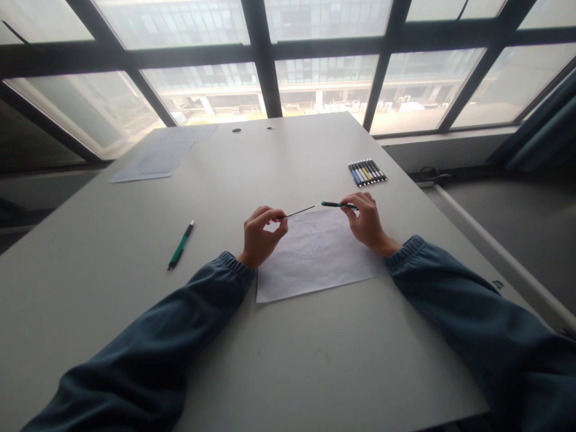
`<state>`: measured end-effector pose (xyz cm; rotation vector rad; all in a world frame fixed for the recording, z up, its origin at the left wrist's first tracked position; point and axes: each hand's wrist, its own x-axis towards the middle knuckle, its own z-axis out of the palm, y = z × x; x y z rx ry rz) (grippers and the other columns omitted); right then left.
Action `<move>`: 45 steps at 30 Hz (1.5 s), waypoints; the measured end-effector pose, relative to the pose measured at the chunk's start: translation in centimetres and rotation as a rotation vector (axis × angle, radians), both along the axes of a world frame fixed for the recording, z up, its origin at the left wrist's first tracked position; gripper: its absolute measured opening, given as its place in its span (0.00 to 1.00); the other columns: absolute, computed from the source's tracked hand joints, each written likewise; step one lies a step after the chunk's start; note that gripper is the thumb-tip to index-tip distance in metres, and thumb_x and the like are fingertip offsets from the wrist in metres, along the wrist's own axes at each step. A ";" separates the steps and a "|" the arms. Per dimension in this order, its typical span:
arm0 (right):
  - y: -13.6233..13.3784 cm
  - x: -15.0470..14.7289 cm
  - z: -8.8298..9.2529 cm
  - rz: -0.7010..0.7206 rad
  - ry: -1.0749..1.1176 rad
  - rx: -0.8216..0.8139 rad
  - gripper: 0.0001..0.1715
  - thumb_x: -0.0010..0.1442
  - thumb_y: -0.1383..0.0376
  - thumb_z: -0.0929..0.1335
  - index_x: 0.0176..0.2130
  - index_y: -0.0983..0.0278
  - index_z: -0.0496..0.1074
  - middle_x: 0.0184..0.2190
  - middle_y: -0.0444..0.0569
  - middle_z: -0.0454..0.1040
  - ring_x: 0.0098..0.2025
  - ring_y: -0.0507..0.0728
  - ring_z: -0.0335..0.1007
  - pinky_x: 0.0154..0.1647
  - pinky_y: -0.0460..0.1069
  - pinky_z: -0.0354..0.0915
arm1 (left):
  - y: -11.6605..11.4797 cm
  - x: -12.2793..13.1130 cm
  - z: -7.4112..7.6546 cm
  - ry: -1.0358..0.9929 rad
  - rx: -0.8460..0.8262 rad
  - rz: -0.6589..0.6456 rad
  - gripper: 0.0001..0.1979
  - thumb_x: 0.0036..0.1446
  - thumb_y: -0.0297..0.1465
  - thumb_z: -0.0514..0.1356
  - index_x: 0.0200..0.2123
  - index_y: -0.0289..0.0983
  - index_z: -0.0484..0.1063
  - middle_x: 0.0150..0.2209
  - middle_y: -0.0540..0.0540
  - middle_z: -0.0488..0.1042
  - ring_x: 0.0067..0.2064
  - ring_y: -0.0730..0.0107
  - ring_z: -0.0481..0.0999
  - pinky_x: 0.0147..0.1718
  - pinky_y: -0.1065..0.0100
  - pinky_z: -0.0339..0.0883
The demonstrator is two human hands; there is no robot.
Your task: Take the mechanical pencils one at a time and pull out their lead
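Both my hands hold a thin pen part above a white sheet of paper (315, 258) with a faint drawing. My left hand (261, 234) pinches the end of a slim dark refill rod (299, 211). My right hand (366, 221) grips the green and black pen barrel (335, 204) that the rod runs into. The piece spans between my two hands, tilted slightly up to the right. A separate green pen (180, 245) lies on the table to the left of my left hand.
A row of several coloured pens (367, 172) lies at the far right of the grey table (135, 282). More paper sheets (157, 159) lie at the far left near the window. The table's right edge drops to the floor.
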<state>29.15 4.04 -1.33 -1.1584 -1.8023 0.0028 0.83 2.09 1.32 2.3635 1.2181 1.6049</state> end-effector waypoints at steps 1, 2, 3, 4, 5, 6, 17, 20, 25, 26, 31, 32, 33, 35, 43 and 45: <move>0.0 0.0 0.0 0.000 -0.009 0.002 0.03 0.65 0.65 0.69 0.38 0.60 0.75 0.39 0.50 0.78 0.45 0.63 0.69 0.49 0.59 0.61 | 0.0 0.0 0.0 0.010 0.007 -0.006 0.02 0.57 0.26 0.63 0.31 0.37 0.76 0.28 0.50 0.73 0.31 0.73 0.70 0.33 0.69 0.67; -0.1 0.0 0.0 -0.003 -0.017 0.006 0.03 0.65 0.66 0.69 0.38 0.60 0.75 0.39 0.49 0.78 0.45 0.63 0.69 0.48 0.59 0.61 | 0.0 0.0 -0.1 0.017 0.014 -0.013 0.02 0.57 0.26 0.63 0.31 0.37 0.76 0.28 0.50 0.73 0.31 0.73 0.70 0.33 0.69 0.67; -0.1 0.0 0.1 -0.006 -0.024 0.009 0.03 0.65 0.66 0.69 0.38 0.60 0.75 0.39 0.49 0.78 0.45 0.63 0.68 0.48 0.58 0.60 | 0.0 0.0 -0.1 0.021 0.021 -0.019 0.02 0.57 0.25 0.63 0.31 0.37 0.76 0.29 0.50 0.73 0.31 0.73 0.70 0.33 0.69 0.68; -0.1 0.0 0.1 -0.007 -0.031 0.013 0.03 0.65 0.66 0.69 0.38 0.60 0.75 0.39 0.49 0.78 0.45 0.63 0.68 0.48 0.58 0.60 | 0.0 0.0 -0.1 0.024 0.026 -0.025 0.02 0.57 0.25 0.63 0.32 0.37 0.76 0.29 0.50 0.73 0.31 0.73 0.71 0.33 0.69 0.68; -0.1 0.0 0.1 -0.007 -0.038 0.018 0.03 0.65 0.66 0.69 0.38 0.60 0.75 0.39 0.49 0.78 0.45 0.63 0.68 0.48 0.58 0.60 | 0.1 0.0 -0.2 0.027 0.028 -0.032 0.02 0.57 0.25 0.63 0.32 0.37 0.76 0.29 0.50 0.73 0.31 0.73 0.71 0.34 0.69 0.68; -0.2 0.0 0.1 -0.005 -0.046 0.023 0.03 0.65 0.66 0.69 0.38 0.60 0.75 0.39 0.49 0.78 0.45 0.62 0.68 0.48 0.58 0.59 | 0.1 0.0 -0.2 0.028 0.027 -0.038 0.02 0.57 0.25 0.64 0.32 0.37 0.76 0.29 0.50 0.74 0.32 0.73 0.71 0.34 0.69 0.68; -1.1 -0.7 0.9 0.238 -0.206 0.079 0.04 0.67 0.64 0.68 0.39 0.59 0.74 0.38 0.47 0.77 0.45 0.60 0.67 0.51 0.58 0.58 | 0.2 0.1 -0.5 0.066 -0.049 -0.181 0.03 0.57 0.24 0.63 0.33 0.37 0.76 0.30 0.49 0.75 0.33 0.72 0.74 0.34 0.69 0.69; -1.4 -0.8 1.2 0.295 -0.236 0.089 0.04 0.67 0.64 0.68 0.39 0.59 0.74 0.37 0.47 0.77 0.44 0.59 0.67 0.51 0.57 0.58 | 0.1 0.1 -0.5 0.076 -0.059 -0.208 0.03 0.57 0.25 0.63 0.33 0.37 0.77 0.30 0.49 0.75 0.33 0.72 0.74 0.35 0.68 0.70; -1.6 -0.9 1.6 0.335 -0.280 0.075 0.05 0.68 0.63 0.67 0.39 0.58 0.74 0.37 0.47 0.77 0.45 0.59 0.67 0.50 0.58 0.58 | 0.0 0.3 -0.4 0.085 -0.088 -0.234 0.02 0.58 0.26 0.64 0.34 0.38 0.77 0.30 0.48 0.76 0.34 0.71 0.75 0.35 0.68 0.71; -1.7 -1.0 1.6 0.341 -0.290 0.065 0.06 0.69 0.62 0.67 0.39 0.58 0.74 0.37 0.48 0.77 0.45 0.60 0.68 0.50 0.58 0.58 | 0.0 0.3 -0.4 0.089 -0.095 -0.239 0.02 0.58 0.27 0.64 0.34 0.38 0.77 0.30 0.48 0.76 0.34 0.70 0.75 0.35 0.68 0.71; -1.9 -1.2 1.7 0.356 -0.312 0.049 0.06 0.69 0.62 0.67 0.39 0.58 0.74 0.37 0.48 0.77 0.44 0.60 0.68 0.50 0.58 0.59 | 0.0 0.4 -0.5 0.103 -0.118 -0.259 0.02 0.60 0.30 0.64 0.35 0.39 0.78 0.31 0.47 0.78 0.34 0.69 0.75 0.36 0.66 0.72; -2.0 -1.2 1.7 0.355 -0.310 0.052 0.06 0.69 0.62 0.67 0.39 0.58 0.74 0.37 0.48 0.77 0.44 0.60 0.68 0.50 0.58 0.59 | 0.1 0.3 -0.5 0.100 -0.121 -0.263 0.03 0.60 0.30 0.65 0.35 0.39 0.79 0.31 0.47 0.78 0.34 0.69 0.76 0.36 0.66 0.72; -2.0 -1.2 1.7 0.355 -0.307 0.056 0.06 0.69 0.62 0.67 0.39 0.58 0.74 0.37 0.48 0.77 0.44 0.60 0.68 0.49 0.58 0.59 | 0.1 0.3 -0.5 0.096 -0.124 -0.268 0.03 0.60 0.31 0.65 0.36 0.39 0.79 0.32 0.46 0.79 0.34 0.69 0.76 0.36 0.66 0.73; -2.0 -1.3 1.7 0.359 -0.305 0.063 0.06 0.68 0.63 0.67 0.39 0.58 0.74 0.37 0.48 0.77 0.44 0.60 0.68 0.49 0.58 0.59 | 0.1 0.3 -0.6 0.087 -0.133 -0.275 0.05 0.60 0.32 0.66 0.39 0.39 0.80 0.33 0.45 0.79 0.35 0.69 0.76 0.36 0.66 0.73; -2.1 -1.4 1.8 0.370 -0.315 0.063 0.06 0.69 0.63 0.66 0.39 0.58 0.74 0.37 0.48 0.77 0.44 0.59 0.68 0.50 0.58 0.58 | 0.2 0.1 -0.8 0.049 -0.160 -0.259 0.07 0.58 0.35 0.69 0.38 0.39 0.80 0.32 0.47 0.79 0.32 0.71 0.74 0.32 0.69 0.71; -2.1 -1.4 1.8 0.374 -0.318 0.063 0.06 0.69 0.63 0.66 0.39 0.58 0.74 0.37 0.48 0.78 0.44 0.60 0.68 0.50 0.58 0.58 | 0.2 0.1 -0.9 0.046 -0.164 -0.261 0.07 0.57 0.35 0.70 0.37 0.40 0.80 0.31 0.47 0.78 0.32 0.71 0.74 0.32 0.69 0.71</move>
